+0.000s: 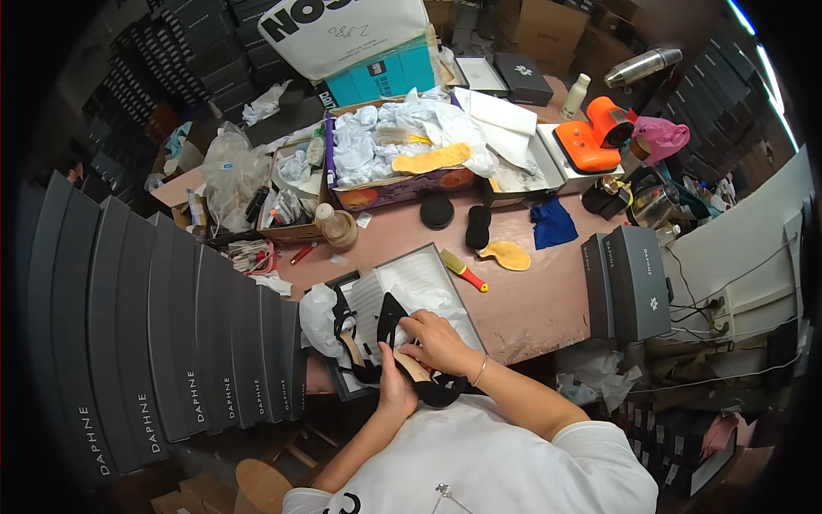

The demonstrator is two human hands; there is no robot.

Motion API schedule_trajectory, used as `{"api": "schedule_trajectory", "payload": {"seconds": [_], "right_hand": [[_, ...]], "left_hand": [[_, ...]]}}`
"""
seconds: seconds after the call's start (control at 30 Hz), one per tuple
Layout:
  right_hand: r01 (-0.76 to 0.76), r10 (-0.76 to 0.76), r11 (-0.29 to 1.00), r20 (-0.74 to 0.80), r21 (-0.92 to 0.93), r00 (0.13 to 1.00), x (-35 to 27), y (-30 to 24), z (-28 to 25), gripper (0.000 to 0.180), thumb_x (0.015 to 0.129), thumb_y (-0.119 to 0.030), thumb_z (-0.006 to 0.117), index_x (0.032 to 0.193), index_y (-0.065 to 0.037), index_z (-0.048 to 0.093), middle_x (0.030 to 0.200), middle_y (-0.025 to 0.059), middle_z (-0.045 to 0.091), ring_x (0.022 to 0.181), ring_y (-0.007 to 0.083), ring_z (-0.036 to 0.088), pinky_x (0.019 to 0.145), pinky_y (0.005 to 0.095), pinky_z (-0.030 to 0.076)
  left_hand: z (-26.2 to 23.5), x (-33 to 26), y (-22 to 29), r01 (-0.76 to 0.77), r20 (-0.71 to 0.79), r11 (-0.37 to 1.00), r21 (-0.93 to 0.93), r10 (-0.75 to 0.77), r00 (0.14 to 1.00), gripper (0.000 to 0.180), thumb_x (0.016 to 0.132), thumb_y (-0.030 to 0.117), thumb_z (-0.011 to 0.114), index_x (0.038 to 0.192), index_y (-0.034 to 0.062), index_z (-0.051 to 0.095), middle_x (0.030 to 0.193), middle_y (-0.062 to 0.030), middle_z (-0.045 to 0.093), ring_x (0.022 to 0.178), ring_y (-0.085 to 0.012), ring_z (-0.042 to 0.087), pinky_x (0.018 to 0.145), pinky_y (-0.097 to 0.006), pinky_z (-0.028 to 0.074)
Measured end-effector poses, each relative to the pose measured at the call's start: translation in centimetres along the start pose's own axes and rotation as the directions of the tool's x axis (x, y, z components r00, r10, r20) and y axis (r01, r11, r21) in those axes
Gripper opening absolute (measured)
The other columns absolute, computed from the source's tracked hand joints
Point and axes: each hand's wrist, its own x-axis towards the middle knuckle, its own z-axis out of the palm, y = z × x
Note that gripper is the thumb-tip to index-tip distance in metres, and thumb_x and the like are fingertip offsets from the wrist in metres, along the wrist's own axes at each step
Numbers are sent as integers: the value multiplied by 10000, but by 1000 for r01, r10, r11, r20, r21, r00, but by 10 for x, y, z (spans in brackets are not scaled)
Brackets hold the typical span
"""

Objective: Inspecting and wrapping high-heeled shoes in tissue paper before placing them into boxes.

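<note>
A black pointed shoe (439, 392) with a tan insole is held in front of my chest, its toe pointing away from me. My left hand (396, 387) grips it from the left side. Across its upper part bends my right hand (441, 344), fingers closed on the shoe; its fingertips are partly hidden. Beneath and beyond lies an open grey shoebox (467, 310) with white tissue paper (425, 297). A second black shoe (366, 372) with straps rests in the box's left part, beside crumpled white tissue (318, 321).
A tall row of grey shoeboxes (171, 317) walls the left side. More shoeboxes (638, 283) stand at the table's right edge. Farther back are a yellow-and-red brush (465, 271), a yellow sponge (505, 255), a blue cloth (554, 224), a carton of crumpled paper (377, 195) and an orange device (589, 146).
</note>
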Motion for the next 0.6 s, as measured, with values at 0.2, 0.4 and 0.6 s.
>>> {"api": "schedule_trajectory", "payload": {"seconds": [0.2, 0.4, 0.6], "right_hand": [[-156, 132, 968, 131, 195, 983, -15, 0, -16, 606, 723, -364, 751, 1118, 53, 559, 1021, 217, 556, 971, 377, 552, 846, 409, 456], [-167, 77, 926, 264, 338, 962, -13, 22, 3, 746, 716, -475, 737, 1173, 74, 520, 1040, 264, 554, 1002, 390, 547, 869, 409, 446], [-137, 54, 954, 296, 267, 954, -16, 19, -2, 662, 706, -526, 725, 1029, 35, 585, 966, 270, 563, 905, 403, 570, 789, 398, 463]], "left_hand": [[-21, 4, -13, -21, 108, 991, 129, 7, 994, 706, 896, 695, 315, 1250, 92, 418, 1146, -117, 522, 1046, -255, 547, 872, -413, 469], [-35, 18, -25, -106, 111, 976, 192, 85, 990, 764, 907, 686, 295, 1291, 31, 385, 1230, -145, 484, 1152, -258, 494, 976, -421, 406], [-35, 20, -24, -134, 62, 975, 177, 125, 990, 766, 918, 650, 343, 1291, -15, 420, 1220, -159, 528, 1171, -257, 510, 1002, -421, 394]]}}
